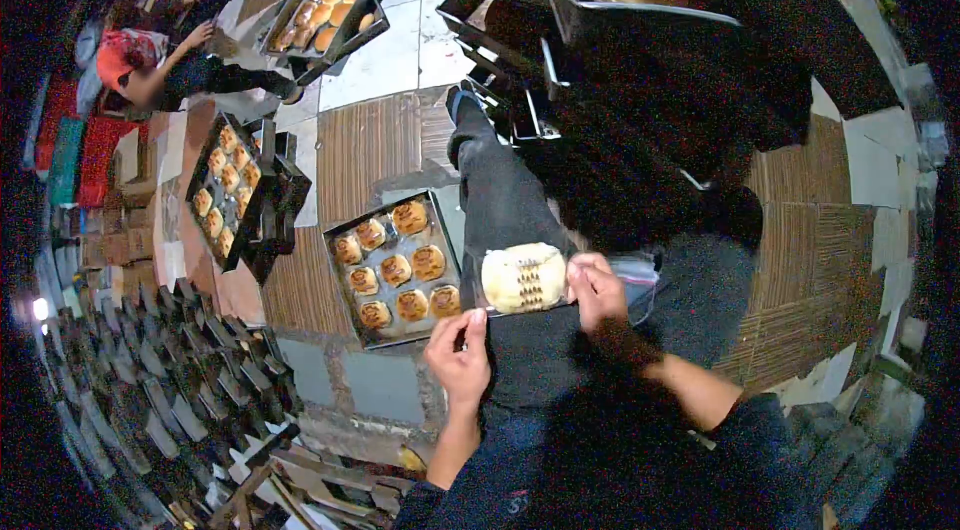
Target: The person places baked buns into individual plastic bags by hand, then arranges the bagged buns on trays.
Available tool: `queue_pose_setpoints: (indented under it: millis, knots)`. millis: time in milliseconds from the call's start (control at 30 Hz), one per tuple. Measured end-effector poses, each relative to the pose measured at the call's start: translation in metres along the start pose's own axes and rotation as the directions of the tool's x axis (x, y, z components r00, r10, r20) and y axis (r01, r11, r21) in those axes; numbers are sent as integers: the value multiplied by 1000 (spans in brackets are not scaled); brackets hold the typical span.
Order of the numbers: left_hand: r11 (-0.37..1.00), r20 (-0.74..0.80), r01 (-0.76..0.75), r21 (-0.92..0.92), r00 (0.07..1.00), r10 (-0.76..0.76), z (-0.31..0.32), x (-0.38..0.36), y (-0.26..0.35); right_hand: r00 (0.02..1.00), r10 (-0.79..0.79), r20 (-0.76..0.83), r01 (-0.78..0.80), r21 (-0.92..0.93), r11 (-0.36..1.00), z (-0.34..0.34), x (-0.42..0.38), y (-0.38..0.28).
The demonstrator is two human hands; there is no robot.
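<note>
Over my lap, a pale, rounded bun [523,277] with rows of dark brown marks sits between my hands, apparently inside a clear plastic bag [636,272]. The bag's loose end shines to the right of the bun. My right hand [597,292] pinches the bag at the bun's right side. At the bun's lower left, my left hand [458,355] has thumb and forefinger together on what looks like the bag's edge; the thin film is hard to make out there. Close to my left hand, a dark tray [380,212] on the floor holds several browned buns [395,270] with dark markings.
Farther left lies another tray of buns [225,180], resting on more dark trays [280,195]. A tray of plain golden buns [325,15] is beyond it. A person in red [130,55] sits at upper left. Large dark metal trays [650,5] stand at upper right. Stacked wood [170,390] fills the lower left.
</note>
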State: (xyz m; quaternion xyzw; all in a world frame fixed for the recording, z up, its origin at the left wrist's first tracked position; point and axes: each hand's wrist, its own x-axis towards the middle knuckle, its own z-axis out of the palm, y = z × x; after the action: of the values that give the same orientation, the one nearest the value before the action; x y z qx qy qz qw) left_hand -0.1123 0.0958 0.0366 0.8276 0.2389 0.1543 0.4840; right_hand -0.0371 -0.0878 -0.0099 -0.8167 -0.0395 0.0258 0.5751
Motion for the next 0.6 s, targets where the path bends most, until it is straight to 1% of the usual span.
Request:
queue_pose_setpoints:
  millis: [33, 67, 100, 133, 167, 200, 233, 267, 300, 333, 367, 400, 467, 500, 533, 600]
  knots:
    - [997, 51, 75, -2, 996, -75, -1, 2, 0, 994, 102, 36, -107, 173, 979, -2, 2, -6]
    - [989, 95, 145, -2, 985, -144, 0, 5, 1, 978, 185, 94, -206, 337, 919, -4, 9, -14]
    - [857, 228, 396, -330, 914, -335, 3, 11, 5, 936, 253, 246, -329, 350, 877, -13, 15, -16]
    - [705, 422, 573, -417, 809, -408, -5, 19, 10, 941, 230, 249, -309, 352, 883, -18, 24, -25]
    - [501, 533, 627, -596, 776, -337, -11, 24, 35, 952, -250, 175, 201, 258, 945, -26, 34, -50]
    - [254, 620, 662, -705, 750, -233, -15, 28, 57, 721, -676, 152, 662, 137, 737, -35, 39, -76]
    - [289, 584, 603, -743, 796, -158, -14, 32, 67, 593, -762, 259, 764, 116, 634, -46, 39, -94]
    - [320, 547, 541, -777, 833, -79, -12, 36, 76, 553, -785, 280, 795, 107, 598, -53, 36, -113]
    - [495, 452, 412, -765, 891, -43, -4, 40, 84, 646, -742, 182, 740, 92, 667, -53, 33, -120]
    - [510, 388, 331, -794, 922, 6, -4, 46, 102, 726, -683, 80, 678, 81, 730, -54, 30, -126]
    - [573, 341, 238, -784, 937, 76, -4, 52, 117, 925, -374, 75, 351, 213, 912, -56, 25, -128]
    - [625, 302, 146, -767, 941, 151, -3, 56, 128, 972, -161, 169, 68, 453, 889, -56, 29, -144]
    - [620, 326, 118, -776, 916, 233, 2, 62, 141, 930, -165, 329, -112, 681, 724, -63, 46, -160]
    - [616, 334, 89, -782, 895, 295, 6, 67, 148, 923, -138, 359, -134, 637, 759, -70, 53, -167]
    - [592, 332, 66, -804, 875, 353, 11, 74, 153, 909, -147, 389, -120, 583, 804, -83, 61, -183]
    - [366, 161, 26, -930, 925, 345, 21, 85, 150, 937, -195, 290, 5, 545, 838, -108, 75, -224]
